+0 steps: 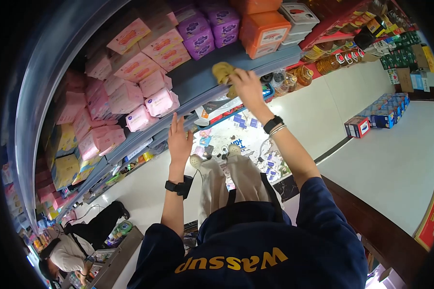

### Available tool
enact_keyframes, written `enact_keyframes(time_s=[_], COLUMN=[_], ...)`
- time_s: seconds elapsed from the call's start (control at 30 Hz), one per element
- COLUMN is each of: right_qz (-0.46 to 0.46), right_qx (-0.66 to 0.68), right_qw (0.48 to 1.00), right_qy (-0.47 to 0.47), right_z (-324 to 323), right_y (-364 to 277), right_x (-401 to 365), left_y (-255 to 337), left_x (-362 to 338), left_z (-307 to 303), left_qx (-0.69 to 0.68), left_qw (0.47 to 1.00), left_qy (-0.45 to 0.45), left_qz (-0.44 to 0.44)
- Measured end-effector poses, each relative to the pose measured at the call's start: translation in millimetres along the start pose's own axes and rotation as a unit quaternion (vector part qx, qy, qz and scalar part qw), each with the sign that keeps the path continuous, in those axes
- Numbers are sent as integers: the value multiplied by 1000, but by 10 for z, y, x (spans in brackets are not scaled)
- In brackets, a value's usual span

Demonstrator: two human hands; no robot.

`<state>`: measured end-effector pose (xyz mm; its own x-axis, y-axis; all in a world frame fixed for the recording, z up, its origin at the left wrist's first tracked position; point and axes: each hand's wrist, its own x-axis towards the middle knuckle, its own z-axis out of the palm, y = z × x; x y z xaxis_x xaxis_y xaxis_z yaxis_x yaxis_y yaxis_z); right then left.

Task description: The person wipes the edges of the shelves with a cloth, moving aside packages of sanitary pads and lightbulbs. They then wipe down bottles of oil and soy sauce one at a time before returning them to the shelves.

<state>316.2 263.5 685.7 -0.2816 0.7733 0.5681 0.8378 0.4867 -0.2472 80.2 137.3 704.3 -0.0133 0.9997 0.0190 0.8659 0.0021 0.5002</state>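
Note:
My right hand [247, 87] presses a mustard-yellow cloth [223, 73] on the front part of a grey shelf [197, 72]. Its fingers are bent over the cloth, and part of the cloth hangs past the shelf edge. My left hand [180, 140] is raised at the shelf's front edge with its fingers stretched out and nothing in it. Just beyond it, pink packs [161, 102] stand in stacks. Behind the cloth are purple packs [197, 33] and orange boxes [263, 33].
Bottles of oil [335, 60] line the right-hand shelving. Blue cartons [383, 111] and a red box [357, 126] sit on the pale surface at right. Scattered items lie on the floor by my feet. At lower left another person [70, 253] bends by a counter.

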Motion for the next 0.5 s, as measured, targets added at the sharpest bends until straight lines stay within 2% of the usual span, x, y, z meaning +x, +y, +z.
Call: enact_keyframes(time_s=[0.07, 0.2, 0.27, 0.3, 0.33, 0.4, 0.43, 0.5], right_qz=[29, 83, -8, -24, -25, -92, -91, -114], right_qx=[-57, -87, -22, -45, -46, -106, -106, -123], right_qw=[998, 992, 1000, 997, 997, 987, 980, 976], right_qy=[-3, -33, -4, -50, -50, -74, -144, -137], right_z=[-111, -118, -59, -65, -91, -239, -392, -440], right_y=[159, 241, 188, 208, 266, 449, 536, 817], right_x=[75, 199, 246, 264, 290, 336, 370, 313], left_y=[-2, -10, 15, 12, -5, -33, -39, -50], left_x=[1, 5, 8, 16, 17, 15, 17, 13], left_z=[-7, 21, 27, 31, 29, 24, 20, 28], left_qx=[22, 12, 12, 11, 11, 11, 6, 1], left_qw=[1000, 1000, 1000, 1000, 1000, 1000, 1000, 1000], left_qy=[-13, -2, 4, 4, 2, -1, -3, -3], left_qz=[-13, -8, -16, -14, -13, -13, -14, -16])
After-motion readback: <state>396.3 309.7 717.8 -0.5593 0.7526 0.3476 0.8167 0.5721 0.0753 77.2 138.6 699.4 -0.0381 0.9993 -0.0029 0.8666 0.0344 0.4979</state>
